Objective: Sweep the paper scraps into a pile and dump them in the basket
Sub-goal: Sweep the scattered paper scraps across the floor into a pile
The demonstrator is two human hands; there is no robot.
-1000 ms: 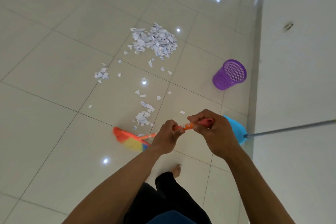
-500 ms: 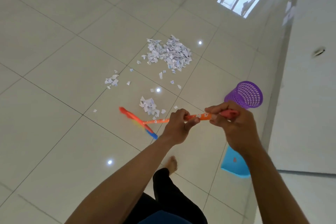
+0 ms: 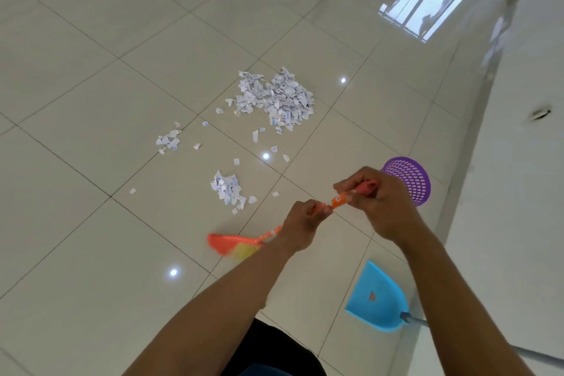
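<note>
Both hands grip an orange broom handle (image 3: pixel 341 199): my left hand (image 3: pixel 300 224) lower down, my right hand (image 3: pixel 377 201) at the red top end. The broom's orange and yellow head (image 3: pixel 233 246) is blurred, close to the floor below a small heap of paper scraps (image 3: pixel 228 189). A big pile of scraps (image 3: pixel 276 97) lies farther away, and a smaller cluster (image 3: pixel 168 141) lies to the left, with loose scraps between them. The purple mesh basket (image 3: pixel 410 178) stands behind my right hand.
A blue dustpan (image 3: pixel 374 296) with a grey pole lies on the glossy tiled floor (image 3: pixel 91 100) at the lower right. A white wall (image 3: pixel 518 192) runs along the right side. My dark-clothed legs show at the bottom.
The broom head has swung back toward me, from beside the small heap to below it. The small heap has been pushed a little farther from me. The view has shifted.
</note>
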